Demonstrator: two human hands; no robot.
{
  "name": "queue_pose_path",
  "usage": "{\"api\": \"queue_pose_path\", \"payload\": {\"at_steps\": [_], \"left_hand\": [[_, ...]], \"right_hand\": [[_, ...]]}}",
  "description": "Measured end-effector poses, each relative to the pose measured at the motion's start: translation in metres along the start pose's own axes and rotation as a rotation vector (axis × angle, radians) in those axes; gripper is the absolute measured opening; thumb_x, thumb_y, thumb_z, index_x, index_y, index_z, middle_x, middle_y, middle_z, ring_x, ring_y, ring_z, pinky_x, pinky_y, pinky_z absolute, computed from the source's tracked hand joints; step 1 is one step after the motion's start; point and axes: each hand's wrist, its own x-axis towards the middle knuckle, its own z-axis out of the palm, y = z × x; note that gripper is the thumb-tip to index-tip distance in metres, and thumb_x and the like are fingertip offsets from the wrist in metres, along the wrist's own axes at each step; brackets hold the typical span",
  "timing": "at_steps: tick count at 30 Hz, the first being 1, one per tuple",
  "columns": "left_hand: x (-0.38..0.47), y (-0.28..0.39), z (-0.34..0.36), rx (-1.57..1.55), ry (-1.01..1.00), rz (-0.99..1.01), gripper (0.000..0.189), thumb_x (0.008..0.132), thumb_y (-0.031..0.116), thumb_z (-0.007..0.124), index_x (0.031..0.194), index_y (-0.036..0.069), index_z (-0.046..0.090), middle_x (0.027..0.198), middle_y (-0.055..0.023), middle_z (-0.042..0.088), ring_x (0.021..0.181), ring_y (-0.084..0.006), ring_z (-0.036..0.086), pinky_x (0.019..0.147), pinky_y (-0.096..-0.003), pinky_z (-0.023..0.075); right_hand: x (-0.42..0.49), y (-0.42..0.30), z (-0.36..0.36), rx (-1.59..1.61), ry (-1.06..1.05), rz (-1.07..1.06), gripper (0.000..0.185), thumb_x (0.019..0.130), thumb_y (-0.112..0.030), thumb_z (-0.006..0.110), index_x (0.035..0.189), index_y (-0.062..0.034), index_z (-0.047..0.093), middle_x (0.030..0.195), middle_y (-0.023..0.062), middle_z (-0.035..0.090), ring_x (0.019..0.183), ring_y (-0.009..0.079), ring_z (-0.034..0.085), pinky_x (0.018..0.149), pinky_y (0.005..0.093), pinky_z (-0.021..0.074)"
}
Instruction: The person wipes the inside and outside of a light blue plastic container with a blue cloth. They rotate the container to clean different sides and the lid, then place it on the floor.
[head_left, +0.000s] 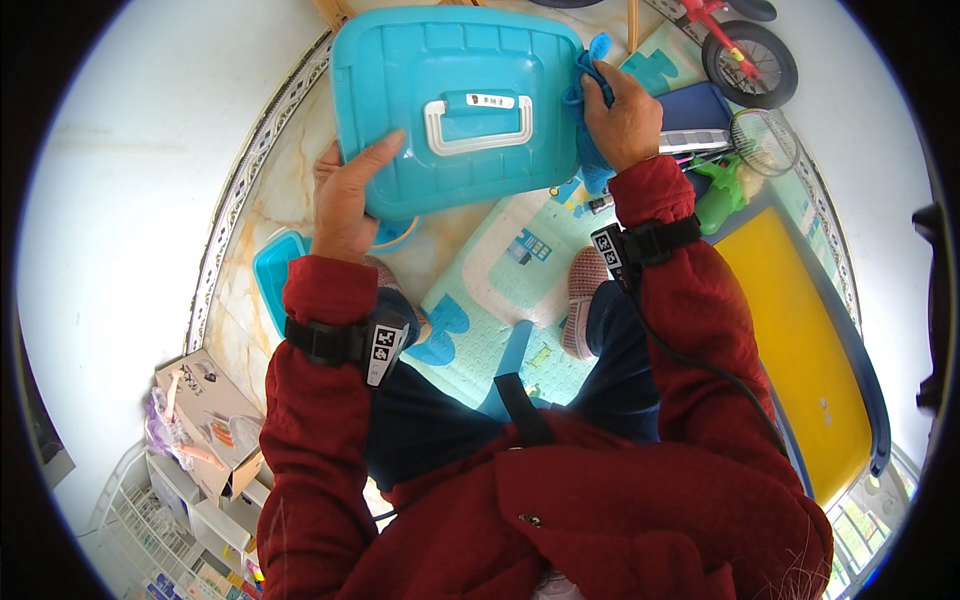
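Observation:
A turquoise plastic lid (397, 67) with a white handle and a small label bearing writing is held up in front of me. My left hand (349, 187) grips its lower left corner, the thumb on top and the fingers underneath. My right hand (622, 112) is closed on a blue cloth (592, 154), which lies against the right edge of the lid. Whether anything hangs beneath the lid is hidden. Below the lid, part of a blue round container (397, 232) shows on the floor, and a turquoise plastic bin (270, 270) stands near my left forearm.
A patterned foam mat (487, 277) lies between my feet. At right are a red balance bike (739, 60), badminton rackets (765, 142), a green plastic toy (720, 195) and a large yellow-topped piece (795, 337). At left, a doll (169, 427) lies by a cardboard box (214, 405) above a white rack (142, 510).

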Motion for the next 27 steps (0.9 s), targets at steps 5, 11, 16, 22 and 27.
{"api": "queue_pose_path", "payload": {"at_steps": [5, 11, 16, 22, 27], "left_hand": [[0.004, 0.0, -0.006, 0.043, -0.008, -0.005, 0.044, 0.08, 0.007, 0.068, 0.121, -0.001, 0.054, 0.112, -0.0145, 0.062, 0.096, -0.0243, 0.064, 0.083, -0.0366, 0.0544], [0.005, -0.002, -0.004, 0.033, 0.01, -0.003, 0.044, 0.081, 0.008, 0.068, 0.122, -0.001, 0.053, 0.112, -0.0137, 0.062, 0.097, -0.0239, 0.063, 0.084, -0.0372, 0.0539], [0.005, -0.003, 0.0, -0.075, 0.027, 0.011, 0.043, 0.084, 0.011, 0.065, 0.123, 0.0, 0.051, 0.111, -0.0117, 0.062, 0.097, -0.0218, 0.063, 0.083, -0.0358, 0.054], [0.01, -0.011, -0.006, -0.056, 0.028, -0.073, 0.039, 0.088, 0.013, 0.061, 0.123, 0.0, 0.05, 0.114, -0.0105, 0.06, 0.1, -0.021, 0.062, 0.082, -0.0354, 0.0534], [0.01, -0.007, -0.008, -0.08, 0.005, -0.037, 0.041, 0.089, 0.014, 0.059, 0.126, 0.0, 0.048, 0.117, -0.0119, 0.058, 0.102, -0.023, 0.061, 0.086, -0.0366, 0.0519]], "right_hand": [[-0.005, -0.01, -0.001, 0.035, -0.01, -0.027, 0.025, 0.081, -0.022, 0.065, 0.1, -0.0066, 0.068, 0.091, 0.0148, 0.066, 0.077, 0.0326, 0.065, 0.068, 0.0374, 0.0528], [-0.014, -0.037, 0.004, 0.247, -0.047, -0.147, 0.024, 0.077, -0.019, 0.069, 0.096, -0.0045, 0.067, 0.086, 0.0157, 0.065, 0.072, 0.0329, 0.064, 0.064, 0.0387, 0.0526], [-0.035, -0.076, 0.002, 0.476, -0.229, -0.203, 0.032, 0.076, -0.013, 0.071, 0.105, -0.0035, 0.063, 0.089, 0.0162, 0.063, 0.074, 0.0331, 0.063, 0.066, 0.0374, 0.0529], [-0.068, -0.12, -0.001, 0.703, -0.42, -0.447, 0.035, 0.075, -0.008, 0.07, 0.109, -0.0091, 0.063, 0.103, 0.0109, 0.059, 0.082, 0.0297, 0.063, 0.068, 0.0355, 0.0535], [-0.06, -0.103, 0.002, 0.615, -0.371, -0.466, 0.031, 0.075, -0.006, 0.069, 0.106, -0.009, 0.064, 0.102, 0.0103, 0.059, 0.079, 0.0288, 0.064, 0.065, 0.035, 0.0537]]}}
